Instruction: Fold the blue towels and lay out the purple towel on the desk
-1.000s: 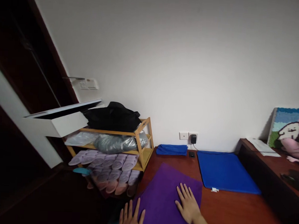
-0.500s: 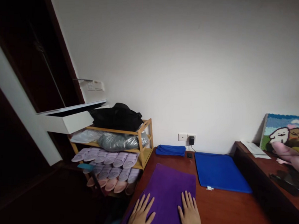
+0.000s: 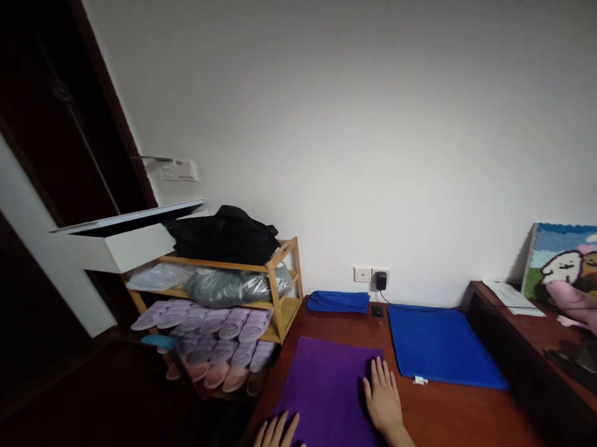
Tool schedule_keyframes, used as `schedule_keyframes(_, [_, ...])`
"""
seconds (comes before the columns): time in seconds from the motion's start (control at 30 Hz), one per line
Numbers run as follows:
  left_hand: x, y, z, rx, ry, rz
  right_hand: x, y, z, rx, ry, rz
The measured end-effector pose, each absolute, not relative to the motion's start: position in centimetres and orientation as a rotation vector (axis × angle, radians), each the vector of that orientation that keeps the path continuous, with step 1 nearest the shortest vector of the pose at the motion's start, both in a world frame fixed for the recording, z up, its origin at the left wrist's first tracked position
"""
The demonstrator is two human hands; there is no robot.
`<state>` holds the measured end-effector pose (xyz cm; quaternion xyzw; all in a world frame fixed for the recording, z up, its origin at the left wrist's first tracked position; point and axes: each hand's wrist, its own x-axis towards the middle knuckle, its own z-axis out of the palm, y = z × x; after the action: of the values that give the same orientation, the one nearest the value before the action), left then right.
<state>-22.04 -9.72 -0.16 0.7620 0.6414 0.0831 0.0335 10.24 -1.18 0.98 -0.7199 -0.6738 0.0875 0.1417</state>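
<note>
A purple cloth (image 3: pixel 330 392) lies spread flat on the reddish-brown table (image 3: pixel 448 418). My left hand (image 3: pixel 274 442) rests palm down on its near left part, fingers spread, cut off by the bottom of the view. Along the cloth's right edge lies my right hand (image 3: pixel 384 395), flat with its fingers stretched out. Neither hand grips anything. To the right, a blue cloth (image 3: pixel 445 344) is laid out flat with a small white tag (image 3: pixel 420 380) at its near edge. Against the wall sits a folded blue cloth (image 3: pixel 338 301).
Left of the table stands a wooden rack (image 3: pixel 282 296) with several slippers (image 3: pixel 223 319), wrapped bundles and a black bag (image 3: pixel 225 236). A white box (image 3: pixel 127 244) juts out beside it. A plugged-in adapter (image 3: pixel 381 280) trails a cable. On the right are a raised ledge and a picture (image 3: pixel 574 261).
My right hand has moved up along the cloth's right edge. My left hand has slid down toward the bottom of the view. The cloth's far edge now sits lower and straighter.
</note>
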Motion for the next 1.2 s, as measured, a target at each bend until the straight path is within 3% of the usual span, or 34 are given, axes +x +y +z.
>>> schedule_keyframes(0.27, [-13.2, -0.3, 4.2, 2.668, 1.556, 0.415, 11.1, 4.5, -0.5, -2.174, -1.901, 0.249])
schedule_keyframes(0.53, [-3.4, 7.2, 1.1, 2.573, 1.485, 0.345, 11.3, 4.8, -2.6, -2.140, -1.906, 0.199])
schedule_keyframes(0.93, [-18.5, 11.1, 1.7, 2.375, 2.000, 0.151, 11.3, 5.0, -1.9, -2.187, -1.900, 0.240])
schedule_keyframes(1.2, [-17.3, 10.6, 3.9, 2.401, 2.021, 0.208, 11.5, 4.4, -1.7, -2.186, -1.877, 0.243])
